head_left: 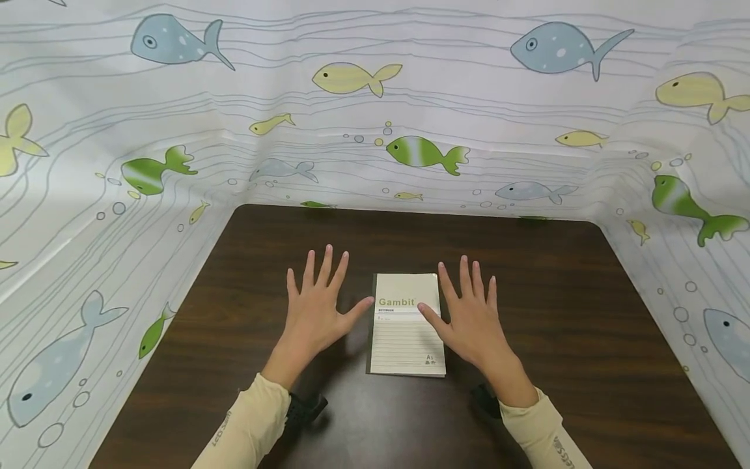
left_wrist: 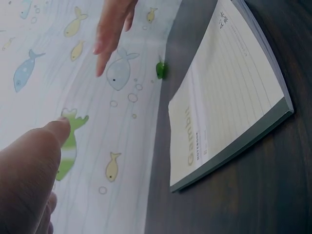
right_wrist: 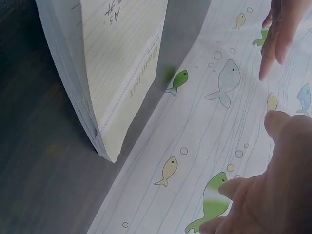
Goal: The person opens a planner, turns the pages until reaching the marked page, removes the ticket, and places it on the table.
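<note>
A cream notebook (head_left: 407,345) with a dark spine and "Gambit" on its cover lies closed on the dark wooden table. Above its left side, my left hand (head_left: 316,309) is spread with straight fingers, the thumb near the spine. My right hand (head_left: 471,319) is spread too, its thumb overlapping the notebook's right part in the head view. Both wrist views show the hands raised off the table, apart from the notebook (left_wrist: 229,87). In the right wrist view the page edges of the notebook (right_wrist: 122,73) face the camera. Neither hand holds anything.
The brown table (head_left: 556,293) extends around the notebook. A white sheet with printed fish (head_left: 469,104) stands as a wall behind the table and along both sides. Dark straps (head_left: 305,409) sit under the wrists, beside cream sleeves (head_left: 249,423).
</note>
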`<action>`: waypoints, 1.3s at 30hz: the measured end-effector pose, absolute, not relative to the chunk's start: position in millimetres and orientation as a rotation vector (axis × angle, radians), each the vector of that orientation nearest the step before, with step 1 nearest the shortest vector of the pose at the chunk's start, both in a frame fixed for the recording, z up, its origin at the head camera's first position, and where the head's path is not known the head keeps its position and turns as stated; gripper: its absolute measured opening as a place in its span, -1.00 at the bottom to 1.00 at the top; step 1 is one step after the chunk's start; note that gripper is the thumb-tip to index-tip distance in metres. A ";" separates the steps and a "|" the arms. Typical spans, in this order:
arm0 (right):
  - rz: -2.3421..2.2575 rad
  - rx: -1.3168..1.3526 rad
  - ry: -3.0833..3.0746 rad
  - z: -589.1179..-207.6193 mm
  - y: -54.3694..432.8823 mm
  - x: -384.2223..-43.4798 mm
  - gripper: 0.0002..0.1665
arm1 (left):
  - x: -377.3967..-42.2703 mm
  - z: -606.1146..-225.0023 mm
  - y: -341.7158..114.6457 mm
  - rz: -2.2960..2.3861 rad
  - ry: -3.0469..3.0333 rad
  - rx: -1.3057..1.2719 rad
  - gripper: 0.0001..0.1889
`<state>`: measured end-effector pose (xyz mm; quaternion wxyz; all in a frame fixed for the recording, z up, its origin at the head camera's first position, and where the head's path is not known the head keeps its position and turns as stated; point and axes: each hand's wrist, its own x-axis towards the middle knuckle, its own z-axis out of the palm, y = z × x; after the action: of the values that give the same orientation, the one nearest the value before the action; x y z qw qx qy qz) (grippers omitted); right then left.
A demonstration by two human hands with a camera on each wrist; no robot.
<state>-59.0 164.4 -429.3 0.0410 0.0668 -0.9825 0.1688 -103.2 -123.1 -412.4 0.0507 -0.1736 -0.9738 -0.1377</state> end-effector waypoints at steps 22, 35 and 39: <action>1.196 0.124 -3.054 -485.3 134.9 -22.8 -0.05 | -25.2 -501.6 -72.8 -0.701 -3.027 -0.826 0.33; 1.213 0.013 -2.865 -480.6 145.3 -26.9 -0.15 | -33.6 -501.7 -85.4 -1.088 -2.989 -0.752 0.18; 1.207 -0.022 -2.805 -478.6 144.0 -28.1 -0.19 | -34.6 -500.7 -90.3 -1.117 -3.024 -0.724 0.14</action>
<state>-28.1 144.0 -478.6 0.0439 -0.0071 -0.9177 0.3948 -34.6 -90.3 -500.7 -0.0811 -0.2184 -0.9123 -0.3369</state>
